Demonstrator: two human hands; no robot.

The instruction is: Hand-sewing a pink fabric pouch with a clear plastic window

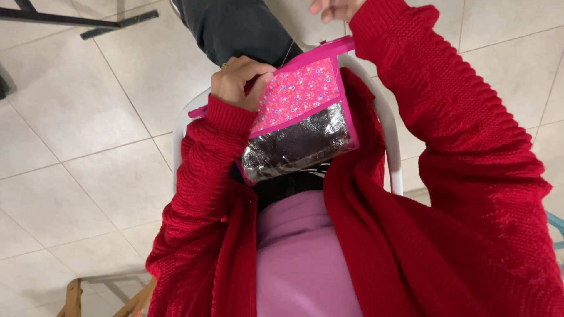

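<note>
A pink pouch [296, 94] with a small flower print, bright pink edging and a clear plastic pocket [296, 147] rests on my lap in the head view. My left hand [238, 79] grips its upper left corner, fingers curled over the fabric. My right hand [335, 8] is raised at the top edge of the view, only its fingers showing, pinched together. A thin thread [288, 51] runs up from the pouch's top edge toward that hand. Both arms are in red knitted sleeves.
I sit on a white plastic chair [390, 147] over a pale tiled floor [70, 117]. Black metal furniture legs [70, 20] lie at the upper left. A wooden frame [73, 296] shows at the bottom left.
</note>
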